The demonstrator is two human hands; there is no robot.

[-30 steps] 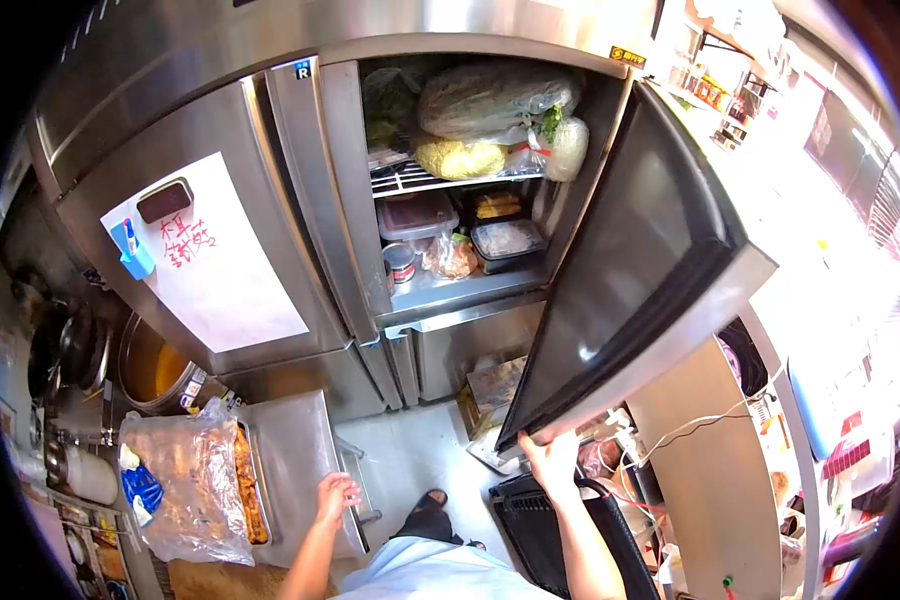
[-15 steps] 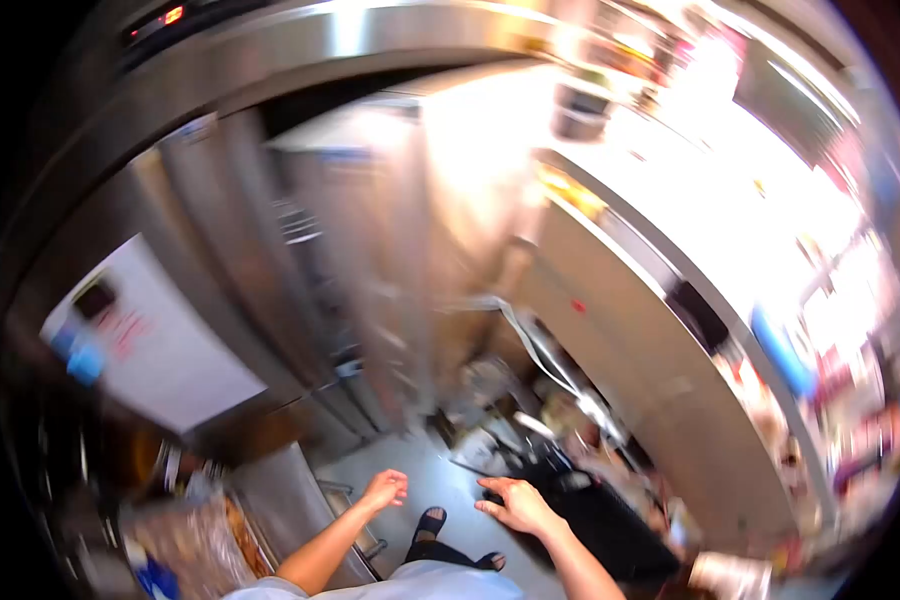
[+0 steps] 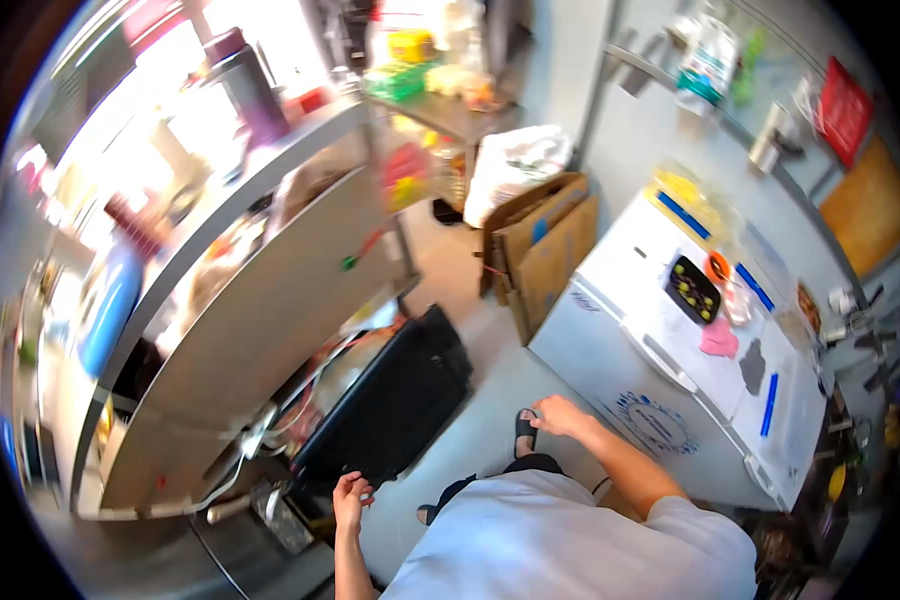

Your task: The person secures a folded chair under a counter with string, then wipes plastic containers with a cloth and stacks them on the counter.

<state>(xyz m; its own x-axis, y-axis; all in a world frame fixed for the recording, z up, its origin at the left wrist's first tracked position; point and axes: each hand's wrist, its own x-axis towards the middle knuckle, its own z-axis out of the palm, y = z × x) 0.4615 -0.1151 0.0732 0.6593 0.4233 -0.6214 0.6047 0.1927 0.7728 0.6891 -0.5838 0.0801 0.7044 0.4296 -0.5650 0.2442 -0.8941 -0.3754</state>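
Note:
My left hand (image 3: 352, 498) hangs in the air with its fingers loosely bent and apart, holding nothing. The nearest thing to it is a large flat black object (image 3: 390, 400), tilted beside the shelving. My right hand (image 3: 560, 415) hangs over the floor in front of a white chest freezer (image 3: 595, 350); its fingers are relaxed, and I see nothing in them. On the freezer's top rest a black tray (image 3: 692, 290) of small greenish round pieces, a pink cloth (image 3: 718, 340) and a grey cloth (image 3: 753, 367). Neither hand touches any of these.
Folded cardboard (image 3: 545, 250) leans beside the freezer, with a white sack (image 3: 515, 165) behind it. A shelving unit with a beige side panel (image 3: 260, 320) stands on the left, bearing a purple-topped bottle (image 3: 250, 90). A wall rack (image 3: 660, 75) hangs above the freezer. Grey floor (image 3: 500, 370) lies between.
My view has swung right, away from the steel refrigerator doors. The freezer and cardboard have come into view, and the shelving now stands to my left. Both hands remain without anything held.

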